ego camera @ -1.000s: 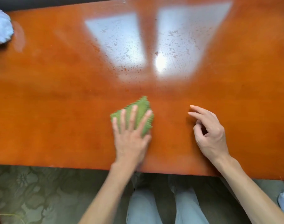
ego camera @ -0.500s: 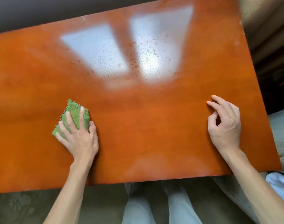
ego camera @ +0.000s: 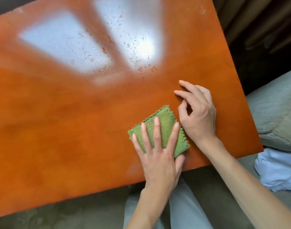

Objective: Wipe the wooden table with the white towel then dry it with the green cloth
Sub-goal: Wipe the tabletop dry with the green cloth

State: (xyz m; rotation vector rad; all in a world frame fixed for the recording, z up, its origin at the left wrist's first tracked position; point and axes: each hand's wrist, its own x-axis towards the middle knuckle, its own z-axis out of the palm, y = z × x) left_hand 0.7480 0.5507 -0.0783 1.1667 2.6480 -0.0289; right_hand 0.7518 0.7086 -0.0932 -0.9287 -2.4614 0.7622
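A folded green cloth (ego camera: 164, 123) with zigzag edges lies flat on the glossy orange-brown wooden table (ego camera: 67, 129), near its front right part. My left hand (ego camera: 158, 154) presses down on the cloth with fingers spread. My right hand (ego camera: 197, 113) rests on the table just right of the cloth, fingers loosely curled, holding nothing. Small water spots (ego camera: 125, 45) show in the window glare on the far half of the table. The white towel is out of view.
The table's right edge (ego camera: 240, 96) and front edge (ego camera: 91, 197) are in view. A grey-green cushion (ego camera: 277, 116) and a pale blue fabric (ego camera: 280, 171) lie to the right. My legs (ego camera: 179, 212) are under the front edge, over patterned floor.
My left hand has slid the green cloth from the left to the right, up beside my right hand. The view has swung right, so the white towel at far left is gone.
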